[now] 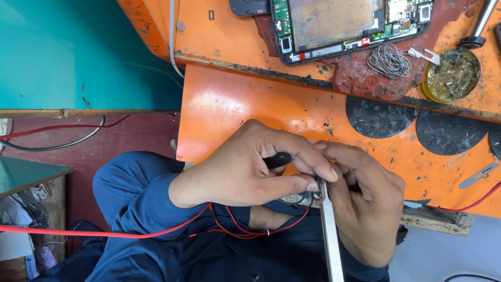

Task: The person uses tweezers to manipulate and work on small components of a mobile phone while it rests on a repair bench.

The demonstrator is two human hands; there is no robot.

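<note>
My left hand [245, 167] is closed around a small black part [277, 159], pinched between thumb and forefinger. My right hand [365, 201] grips metal tweezers [330, 235], whose tips meet a small round piece [317, 195] at my left fingertips. Thin red wires [245, 230] run from the hands across my lap in dark blue clothing. Both hands sit just in front of the orange workbench [250, 104] edge. What the tweezer tips hold is mostly hidden by fingers.
An opened tablet with exposed circuit board [339, 23] lies at the back of the bench. Beside it are a coil of solder wire [389, 60], a round flux tin [453, 75], dark round pads [378, 117] and a scalpel blade [480, 175]. A teal wall [68, 52] is at left.
</note>
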